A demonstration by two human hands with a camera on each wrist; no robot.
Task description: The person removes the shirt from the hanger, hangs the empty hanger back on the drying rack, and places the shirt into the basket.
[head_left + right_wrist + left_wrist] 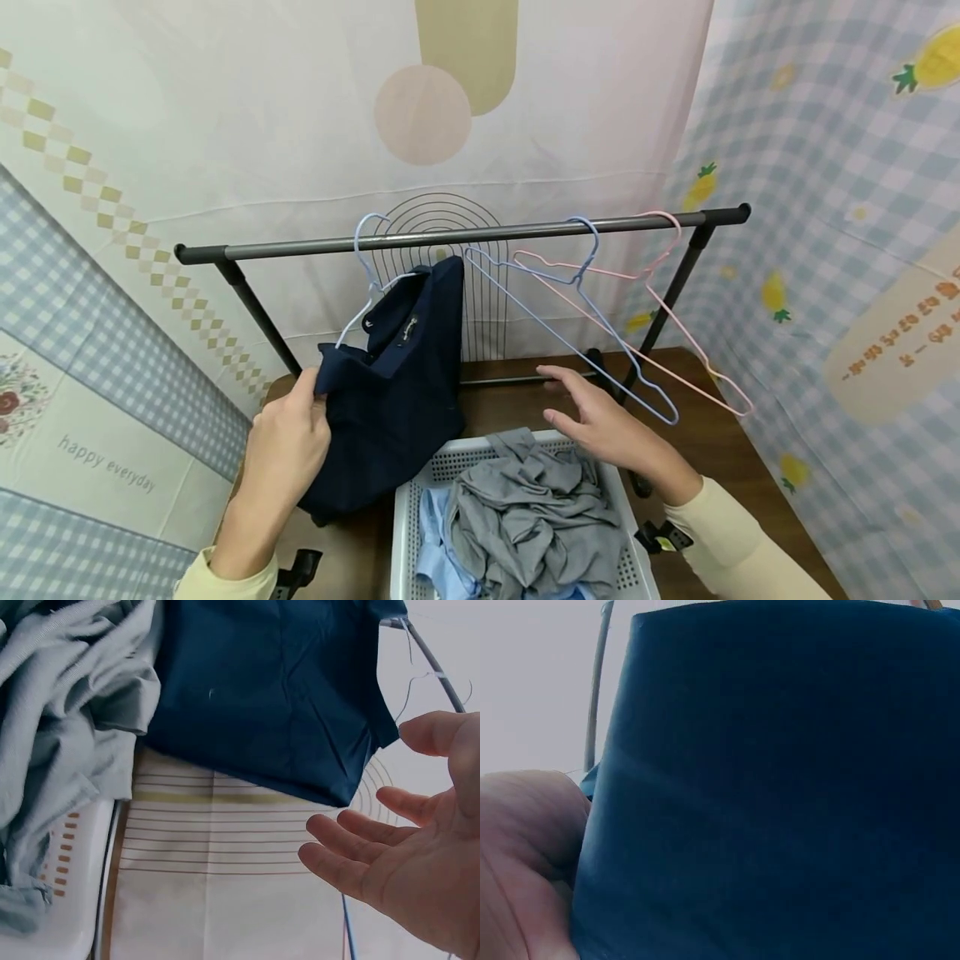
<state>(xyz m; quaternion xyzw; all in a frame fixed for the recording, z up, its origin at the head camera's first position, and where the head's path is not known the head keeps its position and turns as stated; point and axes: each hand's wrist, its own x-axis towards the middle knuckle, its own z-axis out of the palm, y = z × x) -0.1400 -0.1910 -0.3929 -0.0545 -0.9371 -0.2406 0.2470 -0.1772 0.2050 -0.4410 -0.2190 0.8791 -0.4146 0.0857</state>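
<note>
A dark navy garment (390, 417) hangs partly on a pale blue hanger (368, 287) at the left of the rail. My left hand (291, 433) pinches the garment's upper left edge between thumb and fingers. In the left wrist view the navy cloth (772, 780) fills most of the picture and hides the fingertips. My right hand (600, 417) is held in the air with its fingers spread, touching nothing, over the basket's far right corner. In the right wrist view the same hand (405, 847) is apart from the garment's edge (262, 765).
A black metal rail (480, 236) spans a wooden table (675, 467). A blue hanger (577, 283) and a pink hanger (648, 279) hang bare at its right. The white basket (401, 533) in front holds crumpled grey clothes (532, 508) and a light blue garment (442, 542).
</note>
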